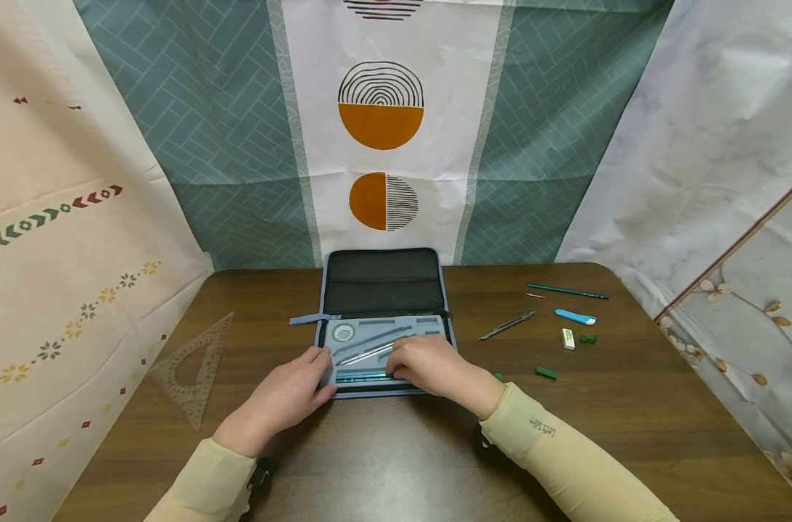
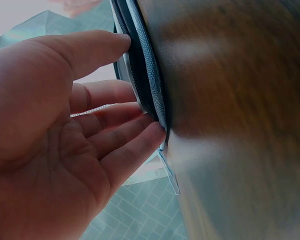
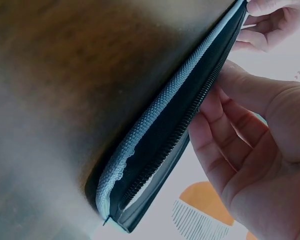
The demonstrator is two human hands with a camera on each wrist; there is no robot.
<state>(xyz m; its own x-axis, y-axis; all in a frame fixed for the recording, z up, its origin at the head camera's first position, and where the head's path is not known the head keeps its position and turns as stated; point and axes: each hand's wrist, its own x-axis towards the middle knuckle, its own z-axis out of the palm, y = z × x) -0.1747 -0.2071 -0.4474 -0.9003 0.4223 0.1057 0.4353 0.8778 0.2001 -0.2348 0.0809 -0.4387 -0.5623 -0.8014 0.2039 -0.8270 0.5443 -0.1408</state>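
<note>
A zip case [image 1: 383, 286] lies unfolded, its black lid at the back and a grey molded tray [image 1: 370, 330] in front. My left hand [image 1: 285, 395] rests at the tray's front left corner, thumb along the front edge and fairly straight fingers at the side. In the left wrist view its fingertips touch the zipped rim [image 2: 150, 70]. My right hand [image 1: 429, 362] reaches over the tray's front right part, bent fingers pinching a teal pencil [image 1: 360, 377] in the front slot; the fingertips are partly hidden. Behind it, a silver compass-like tool [image 1: 366, 354] lies slantwise.
Left of the case lies a clear set square [image 1: 196, 370]. To the right are a compass [image 1: 507, 325], a dark teal pencil [image 1: 568, 291], a blue cutter [image 1: 575, 317], a white eraser [image 1: 568, 338], a green sharpener [image 1: 588, 338] and a green block [image 1: 546, 373]. Patterned cloth hangs behind the table.
</note>
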